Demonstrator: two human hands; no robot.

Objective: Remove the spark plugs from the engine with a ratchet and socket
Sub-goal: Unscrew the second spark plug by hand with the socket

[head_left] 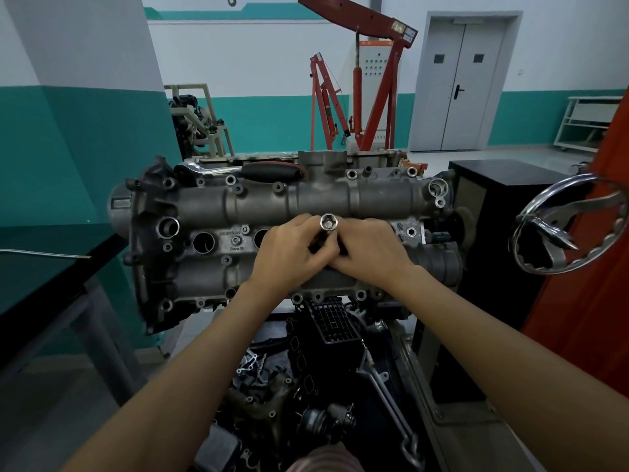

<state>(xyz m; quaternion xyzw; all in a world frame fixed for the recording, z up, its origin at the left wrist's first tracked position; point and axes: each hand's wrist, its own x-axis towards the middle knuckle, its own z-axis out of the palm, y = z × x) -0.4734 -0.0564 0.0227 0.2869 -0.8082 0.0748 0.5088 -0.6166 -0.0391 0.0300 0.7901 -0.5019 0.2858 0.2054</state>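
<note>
Hands: my left hand [292, 248] and right hand [369, 248] both grasp the socket [328, 222], upright over the engine [211, 264] centre.
Progress: two wells left of the socket look empty; ratchet [238, 171] lies unattached on the engine's far edge.
Room: handwheel [565, 223] right of the engine; open space above.
</note>
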